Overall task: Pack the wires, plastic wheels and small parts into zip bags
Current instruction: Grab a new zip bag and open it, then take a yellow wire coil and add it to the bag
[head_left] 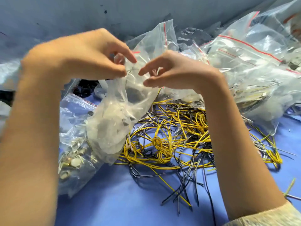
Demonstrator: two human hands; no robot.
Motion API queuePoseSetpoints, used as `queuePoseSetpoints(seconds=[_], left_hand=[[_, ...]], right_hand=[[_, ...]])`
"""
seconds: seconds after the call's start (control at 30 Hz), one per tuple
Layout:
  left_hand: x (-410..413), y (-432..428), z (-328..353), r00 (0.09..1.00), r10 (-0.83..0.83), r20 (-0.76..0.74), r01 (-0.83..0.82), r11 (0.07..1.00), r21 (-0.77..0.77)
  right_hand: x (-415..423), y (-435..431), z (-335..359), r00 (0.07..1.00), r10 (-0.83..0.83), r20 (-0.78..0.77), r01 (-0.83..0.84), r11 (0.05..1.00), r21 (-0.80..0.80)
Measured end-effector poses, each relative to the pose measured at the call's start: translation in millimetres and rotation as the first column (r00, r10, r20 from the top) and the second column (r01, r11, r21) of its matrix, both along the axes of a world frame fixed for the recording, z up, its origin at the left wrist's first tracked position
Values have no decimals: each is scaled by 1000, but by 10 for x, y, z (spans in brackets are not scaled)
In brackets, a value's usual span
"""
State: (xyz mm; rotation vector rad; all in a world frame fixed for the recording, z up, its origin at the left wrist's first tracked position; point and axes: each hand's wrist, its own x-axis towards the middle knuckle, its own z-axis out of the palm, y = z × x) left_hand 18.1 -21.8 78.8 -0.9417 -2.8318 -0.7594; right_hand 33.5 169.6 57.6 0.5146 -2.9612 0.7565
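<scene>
I hold a clear zip bag [117,115] up over the table, with pale plastic wheels and small parts sagging in its bottom. My left hand [91,57] pinches the bag's top edge between thumb and fingers. My right hand [172,70] pinches the same top edge from the other side, fingertips close to those of the left. A tangle of yellow and black wires [177,137] lies loose on the blue table below and to the right of the bag.
A bag of small metal parts [73,154] lies at the lower left, beside my left forearm. A heap of red-striped zip bags [244,62] fills the back right. Black parts [84,90] sit behind the held bag. A blue wall stands at the back.
</scene>
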Motion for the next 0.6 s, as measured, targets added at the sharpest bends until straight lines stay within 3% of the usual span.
queuePoseSetpoints(seconds=[0.1, 0.17, 0.33, 0.47, 0.6], left_hand=[[-58, 91, 8, 983, 99, -155, -67, 978, 198], [-82, 105, 35, 985, 78, -153, -37, 965, 258], [-177, 28, -94, 980, -80, 183, 95, 993, -72], [-287, -59, -146, 977, 23, 214, 20, 981, -194], [-284, -9, -219, 950, 93, 299, 113, 788, -605]], right_hand=[[-29, -27, -16, 991, -81, -107, 71, 993, -92], [-44, -32, 5, 981, -131, -143, 104, 978, -179], [-75, 18, -80, 992, -114, -55, 111, 993, -49], [-138, 105, -110, 946, -314, -81, 303, 945, -124], [-173, 166, -140, 885, -457, -90, 443, 886, -137]])
